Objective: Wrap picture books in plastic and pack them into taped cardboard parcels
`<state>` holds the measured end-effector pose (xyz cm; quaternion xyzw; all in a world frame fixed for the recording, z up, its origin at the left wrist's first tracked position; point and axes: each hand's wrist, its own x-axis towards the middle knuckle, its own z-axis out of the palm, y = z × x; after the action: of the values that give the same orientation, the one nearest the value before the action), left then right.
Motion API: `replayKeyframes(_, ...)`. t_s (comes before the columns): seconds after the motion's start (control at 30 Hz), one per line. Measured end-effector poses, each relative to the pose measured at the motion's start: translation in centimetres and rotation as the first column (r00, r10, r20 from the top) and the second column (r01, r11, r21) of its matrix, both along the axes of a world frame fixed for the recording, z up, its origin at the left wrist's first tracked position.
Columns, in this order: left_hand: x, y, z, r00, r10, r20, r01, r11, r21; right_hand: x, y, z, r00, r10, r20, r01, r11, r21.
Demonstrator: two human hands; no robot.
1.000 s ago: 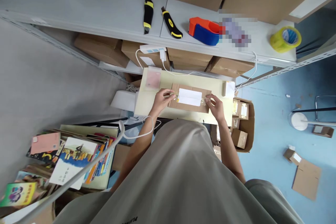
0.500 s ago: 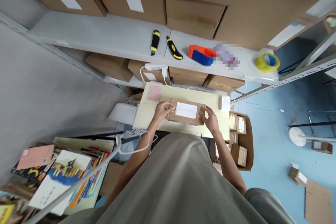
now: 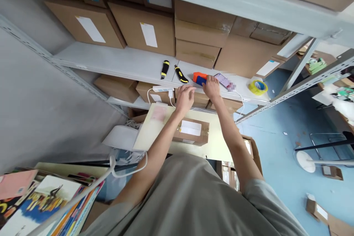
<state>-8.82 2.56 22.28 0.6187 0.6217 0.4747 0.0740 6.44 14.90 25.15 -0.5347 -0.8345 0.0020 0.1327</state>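
One labelled box (image 3: pixel 193 132) lay released, its handling seemingly paused; my right hand (image 3: pixel 212 87) had risen to grip the orange-and-blue holder (image 3: pixel 199 77), my left hand (image 3: pixel 185 98) curled, hold unclear.

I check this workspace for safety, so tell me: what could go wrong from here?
The right hand is at the orange-and-blue tool with the phone close beside it, so the phone might get knocked.

The left hand is near a black-and-yellow cutter; a careless brush might nick a finger if its blade is out, which is too small to tell.
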Motion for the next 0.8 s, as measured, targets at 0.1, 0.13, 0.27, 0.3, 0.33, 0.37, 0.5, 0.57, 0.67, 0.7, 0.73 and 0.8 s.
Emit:
replayKeyframes(0.1,1.0,-0.5,0.2,1.000,-0.020,0.016,0.020,1.000,-0.019,-1.4,1.2,0.3,0.994,-0.045,0.097,0.052,0.996,-0.076)
replayKeyframes(0.13,1.2,-0.8,0.1,0.999,-0.025,0.033,0.026,0.999,-0.033,-1.4,1.4,0.2,0.994,-0.053,0.099,0.062,0.994,-0.091)
replayKeyframes(0.27,1.5,-3.2,-1.0,0.979,-0.050,0.198,0.068,0.994,-0.083,-0.4,0.5,-0.9,0.983,-0.102,-0.153,0.075,0.982,-0.171)
replayKeyframes(0.3,1.5,-4.2,-1.4,0.965,-0.053,0.257,0.078,0.993,-0.088,0.1,-0.4,-1.5,0.952,-0.105,-0.287,0.047,0.978,-0.201)
replayKeyframes(0.33,1.5,-5.2,-1.9,0.948,-0.054,0.315,0.087,0.992,-0.091,0.5,-1.7,-2.3,0.895,-0.096,-0.436,-0.009,0.972,-0.234)
replayKeyframes(0.37,1.5,-6.5,-2.3,0.928,-0.049,0.369,0.090,0.991,-0.094,1.0,-3.5,-3.2,0.810,-0.083,-0.580,-0.091,0.960,-0.263)
replayKeyframes(0.5,2.0,-11.9,-4.0,0.849,-0.025,0.528,0.083,0.993,-0.086,2.1,-12.9,-6.3,0.462,-0.149,-0.874,-0.373,0.862,-0.344)
replayKeyframes(0.57,2.3,-14.3,-4.5,0.823,-0.025,0.567,0.079,0.994,-0.071,2.1,-17.3,-7.1,0.405,-0.245,-0.881,-0.397,0.821,-0.410)
replayKeyframes(0.67,2.6,-16.5,-4.8,0.826,-0.005,0.564,0.060,0.995,-0.078,1.9,-21.4,-7.8,0.381,-0.350,-0.856,-0.391,0.778,-0.492)
replayKeyframes(0.7,2.5,-16.8,-4.8,0.834,0.002,0.551,0.058,0.994,-0.091,1.8,-22.1,-8.0,0.379,-0.368,-0.849,-0.389,0.769,-0.507)
replayKeyframes(0.73,2.4,-17.1,-4.8,0.843,0.005,0.538,0.064,0.992,-0.108,1.8,-22.6,-8.1,0.381,-0.380,-0.843,-0.388,0.762,-0.518)
replayKeyframes(0.8,2.0,-17.2,-4.8,0.858,-0.023,0.513,0.107,0.985,-0.134,1.8,-22.8,-8.2,0.386,-0.386,-0.838,-0.389,0.755,-0.527)
